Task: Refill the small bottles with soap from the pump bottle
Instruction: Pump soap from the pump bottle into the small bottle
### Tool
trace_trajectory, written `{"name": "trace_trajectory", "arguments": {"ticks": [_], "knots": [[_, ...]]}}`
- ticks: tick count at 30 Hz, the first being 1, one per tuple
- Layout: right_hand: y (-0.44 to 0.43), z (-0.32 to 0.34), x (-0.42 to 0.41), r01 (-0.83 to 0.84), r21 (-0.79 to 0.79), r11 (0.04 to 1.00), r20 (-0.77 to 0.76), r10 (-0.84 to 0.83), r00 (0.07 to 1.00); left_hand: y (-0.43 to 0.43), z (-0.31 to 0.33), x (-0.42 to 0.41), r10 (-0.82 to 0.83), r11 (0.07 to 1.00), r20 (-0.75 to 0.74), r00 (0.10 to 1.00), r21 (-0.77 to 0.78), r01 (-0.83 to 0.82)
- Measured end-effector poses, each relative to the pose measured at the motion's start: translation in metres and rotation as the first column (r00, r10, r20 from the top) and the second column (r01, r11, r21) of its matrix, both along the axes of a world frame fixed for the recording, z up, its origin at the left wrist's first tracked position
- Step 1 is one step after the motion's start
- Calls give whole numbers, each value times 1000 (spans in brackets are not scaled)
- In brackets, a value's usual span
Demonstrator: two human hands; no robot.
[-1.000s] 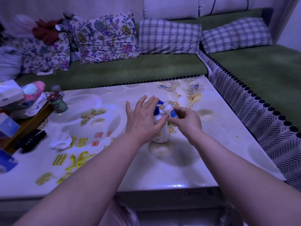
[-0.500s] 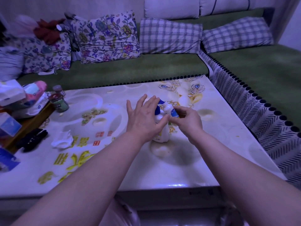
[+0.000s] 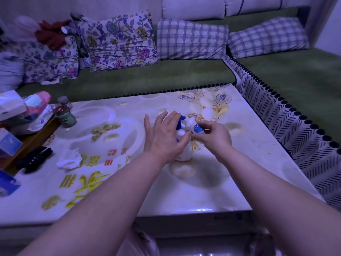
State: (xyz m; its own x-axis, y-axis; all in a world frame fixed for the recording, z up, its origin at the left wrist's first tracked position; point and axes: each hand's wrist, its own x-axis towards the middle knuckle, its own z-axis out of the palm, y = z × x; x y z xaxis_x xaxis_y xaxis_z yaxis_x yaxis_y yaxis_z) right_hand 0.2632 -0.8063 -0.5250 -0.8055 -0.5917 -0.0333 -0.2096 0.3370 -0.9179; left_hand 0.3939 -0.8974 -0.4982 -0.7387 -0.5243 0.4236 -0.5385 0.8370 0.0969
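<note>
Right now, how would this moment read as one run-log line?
stage: filling | left hand: flat on top of pump bottle | right hand: holds small bottle, tilted, at the nozzle | soap flow: cannot tell

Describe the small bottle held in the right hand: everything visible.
The small bottle is white, plastic-looking, with a blue label bearing white lettering. It is tilted, neck pointing up-left toward the blue pump of the pump bottle. The right hand pinches its lower end; its base is hidden.

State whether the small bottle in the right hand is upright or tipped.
Tipped: the small bottle, pinched by the right hand, leans with its neck toward the pump bottle.
</note>
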Motion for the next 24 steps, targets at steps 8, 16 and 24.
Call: {"name": "trace_trajectory", "arguments": {"ticks": [8,16,24], "knots": [[-1,-4,1,11,-45,999,28,-10,1000,-1,3,-1,-16,999,-18,1000,33,16],[-2,-4,3,-9,-87,996,34,12,999,-6,7,3,-27,1000,20,999,11,26],[-1,-4,3,-23,-101,995,39,27,999,-3,8,1,-23,998,0,1000,54,23]]}}
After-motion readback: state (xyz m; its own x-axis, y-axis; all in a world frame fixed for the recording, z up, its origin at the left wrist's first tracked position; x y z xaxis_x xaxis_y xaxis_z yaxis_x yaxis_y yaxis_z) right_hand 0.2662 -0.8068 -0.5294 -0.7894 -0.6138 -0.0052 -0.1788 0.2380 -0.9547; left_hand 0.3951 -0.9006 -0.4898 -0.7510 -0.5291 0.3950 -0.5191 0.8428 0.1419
